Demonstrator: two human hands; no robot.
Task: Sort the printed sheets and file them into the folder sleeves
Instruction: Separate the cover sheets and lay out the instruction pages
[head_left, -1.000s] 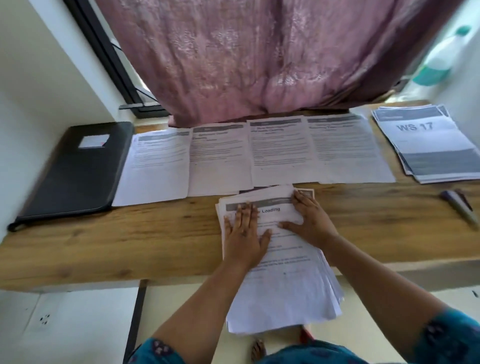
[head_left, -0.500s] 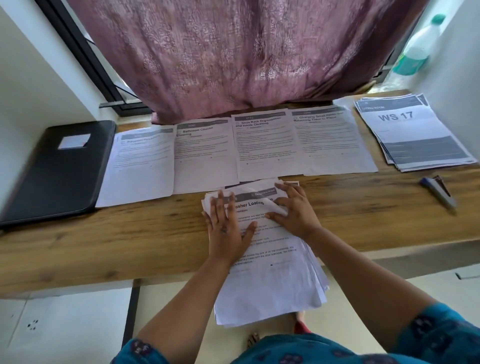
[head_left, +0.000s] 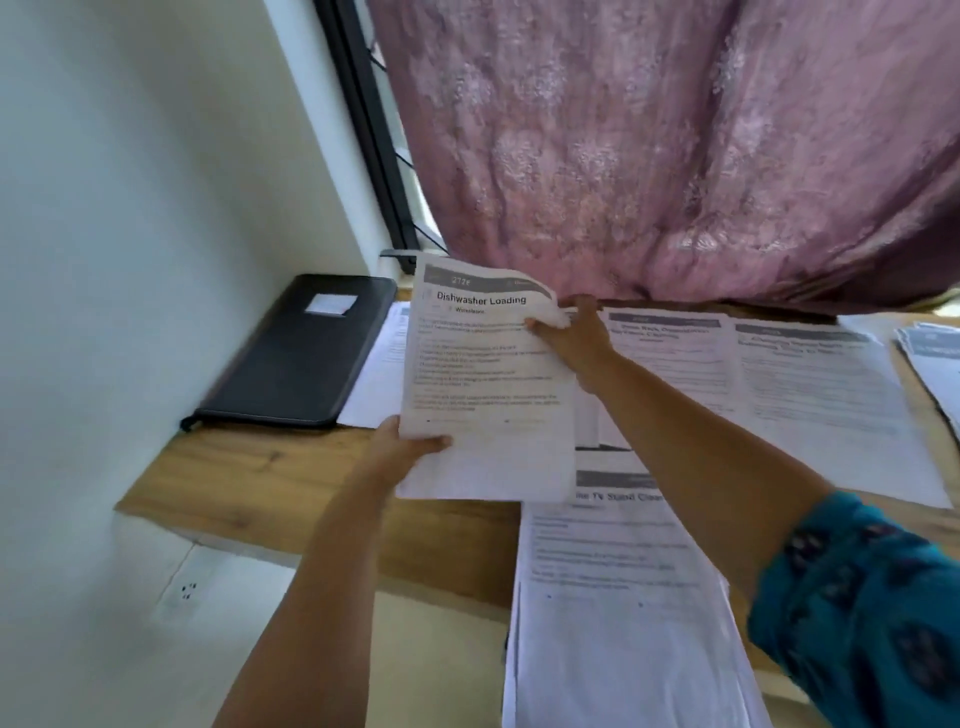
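Note:
A printed sheet headed "Dishwasher Loading" (head_left: 488, 384) is held up above the wooden desk (head_left: 249, 483). My left hand (head_left: 405, 452) grips its lower left corner. My right hand (head_left: 571, 332) pinches its upper right edge, which is crumpled. Below it the stack of printed sheets (head_left: 623, 597) overhangs the desk's front edge, its top page headed with words about a TV stand. A row of laid-out sheets (head_left: 779, 384) lies along the back of the desk. The black folder (head_left: 306, 353) lies closed at the far left against the wall.
A pink curtain (head_left: 649, 145) hangs over the back of the desk. Another pile of printed sheets (head_left: 930, 358) shows at the right edge. A white wall (head_left: 130, 208) bounds the left side, with a socket (head_left: 187, 590) below the desk.
Both hands left the stack and lifted its top sheet, carrying it up and to the left. The view has swung left, so the far-right pile and bottle are mostly out of frame.

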